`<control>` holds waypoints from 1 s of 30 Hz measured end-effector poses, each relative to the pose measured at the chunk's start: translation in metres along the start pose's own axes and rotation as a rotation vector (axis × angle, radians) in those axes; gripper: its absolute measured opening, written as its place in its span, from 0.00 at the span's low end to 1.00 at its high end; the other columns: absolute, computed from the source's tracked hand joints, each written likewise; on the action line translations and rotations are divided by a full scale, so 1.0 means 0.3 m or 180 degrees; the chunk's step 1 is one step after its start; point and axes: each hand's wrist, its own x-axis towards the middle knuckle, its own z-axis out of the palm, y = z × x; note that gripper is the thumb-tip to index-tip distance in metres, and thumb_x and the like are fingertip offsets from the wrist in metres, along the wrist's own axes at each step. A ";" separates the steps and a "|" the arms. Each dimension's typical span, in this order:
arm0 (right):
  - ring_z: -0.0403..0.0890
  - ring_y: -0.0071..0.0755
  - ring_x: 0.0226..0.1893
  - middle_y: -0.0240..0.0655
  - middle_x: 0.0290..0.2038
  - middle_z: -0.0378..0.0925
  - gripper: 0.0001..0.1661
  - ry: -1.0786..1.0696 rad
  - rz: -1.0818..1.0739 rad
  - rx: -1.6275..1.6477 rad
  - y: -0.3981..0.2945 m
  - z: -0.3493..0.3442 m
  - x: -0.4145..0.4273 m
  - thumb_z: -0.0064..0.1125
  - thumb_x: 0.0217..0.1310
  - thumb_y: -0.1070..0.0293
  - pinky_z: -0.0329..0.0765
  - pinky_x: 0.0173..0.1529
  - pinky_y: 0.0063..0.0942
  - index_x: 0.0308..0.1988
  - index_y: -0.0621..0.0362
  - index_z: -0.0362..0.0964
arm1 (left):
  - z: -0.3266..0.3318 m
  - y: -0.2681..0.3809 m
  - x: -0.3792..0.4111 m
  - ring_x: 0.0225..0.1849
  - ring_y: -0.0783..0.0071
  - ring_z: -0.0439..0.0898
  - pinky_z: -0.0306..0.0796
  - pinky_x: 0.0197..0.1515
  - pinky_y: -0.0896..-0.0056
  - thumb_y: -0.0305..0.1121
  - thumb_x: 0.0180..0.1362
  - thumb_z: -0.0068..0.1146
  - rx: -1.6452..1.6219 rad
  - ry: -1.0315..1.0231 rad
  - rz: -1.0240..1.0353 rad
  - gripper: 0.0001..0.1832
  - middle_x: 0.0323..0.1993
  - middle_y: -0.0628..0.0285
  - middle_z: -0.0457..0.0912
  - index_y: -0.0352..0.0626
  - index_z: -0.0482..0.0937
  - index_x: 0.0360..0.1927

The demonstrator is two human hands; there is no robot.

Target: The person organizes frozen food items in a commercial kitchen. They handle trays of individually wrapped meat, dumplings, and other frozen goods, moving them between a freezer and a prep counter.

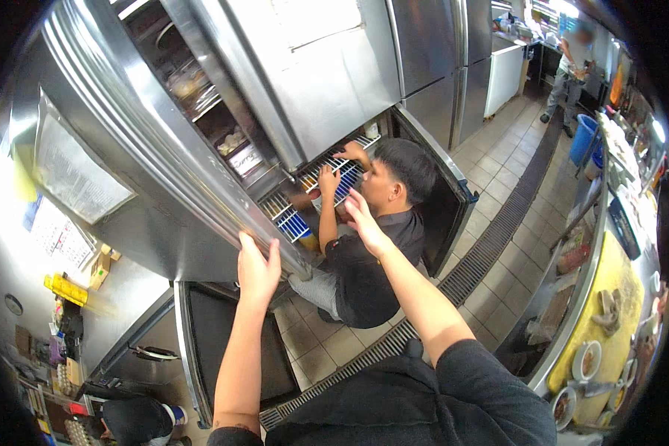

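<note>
My left hand (259,270) is raised against the lower edge of an open stainless steel refrigerator door (161,128), thumb and fingers spread apart. Whether it presses on the door or only hovers there is hard to tell. My right hand (363,223) is held with fingers apart, nothing in it, close to the arm and chest of a crouching co-worker (371,267) in a dark shirt. That person has both hands at a white wire shelf (340,164) inside the lower refrigerator compartment. Blue and yellow containers (295,226) show behind the wire racks.
An open lower door (446,206) stands right of the co-worker, another (228,340) at lower left. A floor drain grate (479,262) crosses the tiles. At right, a counter has a yellow cutting board (607,279) with bowls. Another person (571,72) stands far back; one bends (136,421) at lower left.
</note>
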 end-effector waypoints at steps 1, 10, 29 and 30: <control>0.47 0.39 0.66 0.40 0.66 0.46 0.42 0.0019 -0.0013 0.0083 -0.021 -0.020 0.066 0.45 0.61 0.42 0.49 0.64 0.47 0.66 0.47 0.41 | 0.041 0.014 0.065 0.44 0.40 0.74 0.68 0.45 0.53 0.33 0.55 0.54 0.0061 0.0014 -0.0178 0.22 0.38 0.38 0.75 0.31 0.59 0.47; 0.59 0.31 0.60 0.39 0.60 0.58 0.38 -0.0752 0.0023 0.0265 -0.048 -0.130 0.200 0.54 0.60 0.59 0.59 0.62 0.30 0.63 0.58 0.46 | 0.300 -0.185 0.660 0.47 0.38 0.72 0.66 0.49 0.51 0.38 0.57 0.52 0.0879 0.0482 -0.0198 0.23 0.43 0.35 0.73 0.34 0.57 0.47; 0.79 0.28 0.29 0.35 0.37 0.78 0.17 0.0923 0.3457 -0.1464 0.250 -1.807 -0.801 0.50 0.60 0.65 0.76 0.29 0.26 0.49 0.58 0.67 | 0.467 -0.616 1.043 0.47 0.41 0.66 0.60 0.53 0.54 0.36 0.54 0.57 0.1979 0.1050 -0.0510 0.24 0.41 0.35 0.67 0.25 0.62 0.41; 0.79 0.26 0.28 0.34 0.36 0.78 0.17 0.1016 0.3749 -0.1180 0.225 -1.867 -0.769 0.50 0.60 0.65 0.75 0.26 0.26 0.49 0.57 0.67 | 0.349 -0.659 1.074 0.48 0.40 0.66 0.58 0.54 0.55 0.38 0.55 0.56 0.2248 0.1057 -0.0212 0.27 0.42 0.34 0.67 0.22 0.61 0.45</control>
